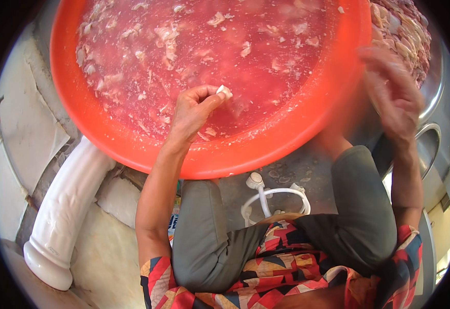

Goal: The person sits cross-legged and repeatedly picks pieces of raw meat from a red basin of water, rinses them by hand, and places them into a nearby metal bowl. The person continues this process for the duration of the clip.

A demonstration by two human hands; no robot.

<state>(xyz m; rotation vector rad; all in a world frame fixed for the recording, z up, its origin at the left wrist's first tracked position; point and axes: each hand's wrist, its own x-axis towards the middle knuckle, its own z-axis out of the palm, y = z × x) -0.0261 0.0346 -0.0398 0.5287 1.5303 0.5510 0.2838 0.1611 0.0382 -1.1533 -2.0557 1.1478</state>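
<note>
My left hand (pixel 196 110) is over the near part of a large red-orange plastic basin (pixel 106 136). Its thumb and forefinger are closed on a small whitish scrap of meat or fat (pixel 225 92). Cloudy pinkish-red liquid (pixel 266 67) fills the basin, with many pale scraps (pixel 167 38) floating in it. Past the basin's right rim, my right hand (pixel 396 95) is blurred by motion. Its fingers look stretched and apart, and nothing shows in them. Beside that hand is a heap of raw, pinkish-yellow meat pieces (pixel 402 28).
A shiny metal bowl (pixel 435 82) bears the meat heap. Left of the basin is a thick white ceramic pedestal (pixel 65 216) lying on pale, broken slabs (pixel 111 247). A white hose with a sprayer head (pixel 256 180) lies on the wet floor between my knees.
</note>
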